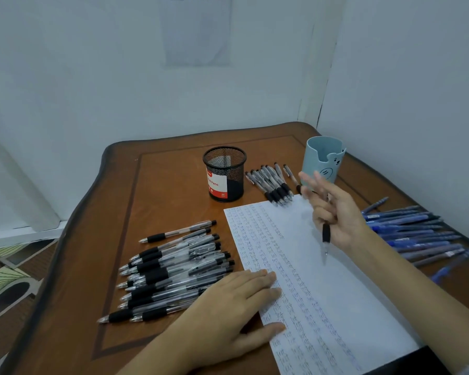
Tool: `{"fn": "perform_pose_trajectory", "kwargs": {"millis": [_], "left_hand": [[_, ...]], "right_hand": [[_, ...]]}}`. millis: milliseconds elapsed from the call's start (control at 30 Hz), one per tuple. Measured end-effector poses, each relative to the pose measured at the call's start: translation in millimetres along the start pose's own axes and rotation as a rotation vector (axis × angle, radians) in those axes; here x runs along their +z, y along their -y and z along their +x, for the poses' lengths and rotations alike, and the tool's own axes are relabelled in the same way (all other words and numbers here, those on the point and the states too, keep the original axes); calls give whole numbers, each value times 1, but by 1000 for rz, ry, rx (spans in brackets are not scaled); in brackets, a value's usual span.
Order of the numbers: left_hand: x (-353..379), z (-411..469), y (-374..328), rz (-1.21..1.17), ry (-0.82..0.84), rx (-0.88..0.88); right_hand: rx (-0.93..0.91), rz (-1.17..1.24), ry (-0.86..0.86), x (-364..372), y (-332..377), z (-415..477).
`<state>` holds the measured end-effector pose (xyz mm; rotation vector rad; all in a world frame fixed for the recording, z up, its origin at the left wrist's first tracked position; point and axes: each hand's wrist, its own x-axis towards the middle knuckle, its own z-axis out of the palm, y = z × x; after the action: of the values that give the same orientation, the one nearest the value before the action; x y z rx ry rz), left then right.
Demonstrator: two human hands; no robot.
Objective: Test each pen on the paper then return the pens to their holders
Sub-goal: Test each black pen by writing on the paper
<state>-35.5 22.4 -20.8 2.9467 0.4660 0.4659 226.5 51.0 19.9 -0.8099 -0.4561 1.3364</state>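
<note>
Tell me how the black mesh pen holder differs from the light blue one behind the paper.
The black mesh holder is see-through wire with a level rim; the light blue holder is solid-walled with a notched rim. The black mesh holder carries a red and white label; the light blue holder shows a cartoon face. Both stand upright, with nothing sticking out.

Only legible print: the red-and-white label [217, 185] on the black mesh holder [224, 161] reads "Pens", with the word before it cut off; small print lower down is too blurred. The paper [309, 280] carries rows of repeated handwritten marks, unreadable. The wall sheet [195, 31] has a line of tiny text, illegible. The blue holder [322, 161] has a drawn face, no text.
</note>
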Motion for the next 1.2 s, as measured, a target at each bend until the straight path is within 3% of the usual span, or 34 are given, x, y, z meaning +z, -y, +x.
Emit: {"fn": "perform_pose_trajectory", "kwargs": {"millis": [100, 167, 400, 600, 733, 1000, 1200], "left_hand": [[0, 0, 0, -4, 3, -6], [0, 0, -1, -10, 7, -7], [1, 1, 0, -30, 10, -10], [1, 1, 0, -34, 23, -12], [1, 1, 0, -48, 30, -22], [0, 2, -1, -53, 35, -27], [-1, 2, -2, -46, 41, -23]], "right_hand": [[104, 217, 113, -15, -4, 3], [131, 204, 93, -21, -9, 3], [94, -224, -107, -9, -12, 7], [66, -248, -35, -3, -21, 7], [141, -201, 15, 0, -22, 7], [97, -762, 11, 8, -19, -2], [50, -789, -33, 3, -21, 3]]}}
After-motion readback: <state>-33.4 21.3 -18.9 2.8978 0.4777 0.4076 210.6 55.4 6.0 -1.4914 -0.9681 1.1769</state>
